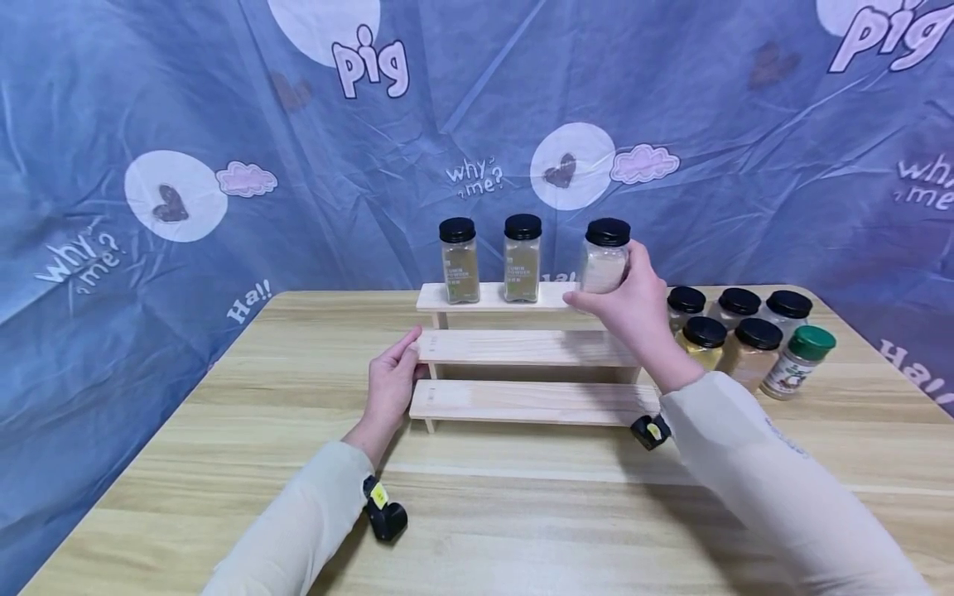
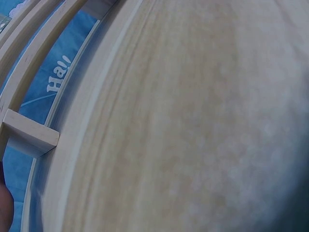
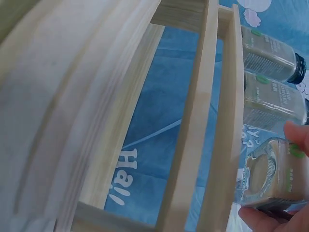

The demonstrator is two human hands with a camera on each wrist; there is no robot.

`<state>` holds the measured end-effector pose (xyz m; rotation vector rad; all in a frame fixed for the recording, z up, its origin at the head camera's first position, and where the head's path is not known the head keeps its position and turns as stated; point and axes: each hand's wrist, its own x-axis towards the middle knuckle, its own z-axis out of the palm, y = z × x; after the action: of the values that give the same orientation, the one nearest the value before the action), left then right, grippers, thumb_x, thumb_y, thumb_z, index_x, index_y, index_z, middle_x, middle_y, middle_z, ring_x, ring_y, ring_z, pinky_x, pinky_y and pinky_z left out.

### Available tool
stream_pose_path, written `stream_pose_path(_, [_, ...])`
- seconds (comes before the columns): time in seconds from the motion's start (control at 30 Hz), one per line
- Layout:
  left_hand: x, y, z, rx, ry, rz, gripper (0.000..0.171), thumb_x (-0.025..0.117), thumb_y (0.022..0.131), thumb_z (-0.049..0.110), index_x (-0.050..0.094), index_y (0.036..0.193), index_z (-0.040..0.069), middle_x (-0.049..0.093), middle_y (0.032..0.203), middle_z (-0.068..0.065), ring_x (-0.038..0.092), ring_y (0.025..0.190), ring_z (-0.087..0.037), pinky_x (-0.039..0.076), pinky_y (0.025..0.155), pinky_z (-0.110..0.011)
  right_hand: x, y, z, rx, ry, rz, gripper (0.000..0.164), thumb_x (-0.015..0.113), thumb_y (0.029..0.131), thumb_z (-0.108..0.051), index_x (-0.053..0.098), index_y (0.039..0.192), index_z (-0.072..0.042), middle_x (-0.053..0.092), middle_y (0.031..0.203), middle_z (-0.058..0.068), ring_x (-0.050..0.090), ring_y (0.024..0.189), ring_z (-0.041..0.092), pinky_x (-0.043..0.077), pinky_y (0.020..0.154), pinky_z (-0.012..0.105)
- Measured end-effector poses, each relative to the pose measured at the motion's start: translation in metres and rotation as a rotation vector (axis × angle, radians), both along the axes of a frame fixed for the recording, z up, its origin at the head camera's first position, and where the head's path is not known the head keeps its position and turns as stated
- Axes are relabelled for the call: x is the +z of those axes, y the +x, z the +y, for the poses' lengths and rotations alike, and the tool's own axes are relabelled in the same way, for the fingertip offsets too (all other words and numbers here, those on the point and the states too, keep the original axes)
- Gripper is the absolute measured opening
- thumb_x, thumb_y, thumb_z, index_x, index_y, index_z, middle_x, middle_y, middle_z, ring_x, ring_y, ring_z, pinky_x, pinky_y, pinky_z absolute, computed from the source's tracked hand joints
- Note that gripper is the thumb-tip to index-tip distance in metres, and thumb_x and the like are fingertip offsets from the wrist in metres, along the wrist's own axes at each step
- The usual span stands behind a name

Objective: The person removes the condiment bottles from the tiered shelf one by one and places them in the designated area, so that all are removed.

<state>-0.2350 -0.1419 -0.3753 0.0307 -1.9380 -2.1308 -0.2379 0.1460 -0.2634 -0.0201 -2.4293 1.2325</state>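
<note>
A three-tier wooden rack stands on the table. My left hand grips the left end of its middle tier. Over the right part of the top tier, my right hand holds a black-capped spice jar of pale powder between thumb and fingers. The right wrist view shows that jar's glass base beside the top tier's edge. Two cumin powder jars, a left one and a middle one, stand upright on the top tier.
Right of the rack, several black-capped jars are grouped on the wooden table. A green-capped bottle stands at that group's front right. Behind the table hangs a blue printed cloth.
</note>
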Motion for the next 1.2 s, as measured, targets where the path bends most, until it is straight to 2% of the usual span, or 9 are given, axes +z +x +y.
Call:
stream_pose_path(0.1, [0.0,0.0,0.0,0.004,0.008,-0.001,0.034,0.047,0.096,0.009,0.053,0.128,0.001,0.049,0.135,-0.014,0.059,0.104,-0.019,0.053,0.081,-0.02,0.0,0.007,0.005,0.009,0.014,0.015,0.091,0.084,0.063,-0.031,0.035,0.135,-0.01,0.059,0.112,0.013,0.054,0.1,0.031,0.044,0.089,0.044])
stream_pose_path(0.27, [0.0,0.0,0.001,0.005,0.025,0.008,0.034,0.047,0.096,0.008,0.053,0.127,0.0,0.05,0.133,-0.016,0.061,0.099,-0.015,0.054,0.079,-0.02,0.0,0.02,0.016,0.001,0.026,-0.01,0.096,0.084,0.062,-0.038,0.032,0.138,-0.011,0.057,0.112,0.013,0.053,0.1,0.03,0.045,0.085,0.044])
stream_pose_path(0.47, [0.0,-0.001,-0.001,0.005,0.01,0.015,0.033,0.047,0.096,0.009,0.053,0.128,0.0,0.05,0.134,-0.015,0.059,0.105,-0.022,0.054,0.081,-0.021,-0.001,0.033,0.029,-0.004,0.045,-0.033,0.1,0.083,0.063,-0.043,0.028,0.139,-0.009,0.054,0.115,0.018,0.051,0.103,0.033,0.044,0.082,0.046])
stream_pose_path(0.73, [0.001,0.001,0.0,-0.005,0.029,0.002,0.034,0.048,0.096,0.01,0.053,0.128,0.001,0.05,0.134,-0.016,0.061,0.1,-0.017,0.054,0.081,-0.021,-0.007,0.052,0.048,-0.065,0.124,-0.079,0.1,0.081,0.062,-0.049,0.029,0.135,-0.004,0.051,0.112,0.021,0.048,0.102,0.04,0.042,0.074,0.049])
stream_pose_path(0.93, [0.001,0.001,0.0,-0.01,0.045,0.01,0.034,0.048,0.095,0.009,0.053,0.128,0.0,0.05,0.133,-0.016,0.061,0.098,-0.016,0.054,0.081,-0.021,-0.014,0.066,0.063,-0.1,0.115,-0.092,0.1,0.082,0.062,-0.047,0.028,0.134,-0.003,0.05,0.117,0.025,0.045,0.107,0.046,0.04,0.076,0.054])
stream_pose_path(1.2, [0.001,0.002,0.001,-0.004,0.033,0.014,0.034,0.047,0.095,0.009,0.053,0.127,0.0,0.049,0.135,-0.012,0.061,0.099,-0.015,0.054,0.081,-0.021,-0.028,0.08,0.078,-0.091,0.086,-0.043,0.104,0.087,0.061,-0.031,0.025,0.138,-0.001,0.042,0.125,0.029,0.038,0.114,0.048,0.034,0.083,0.057])
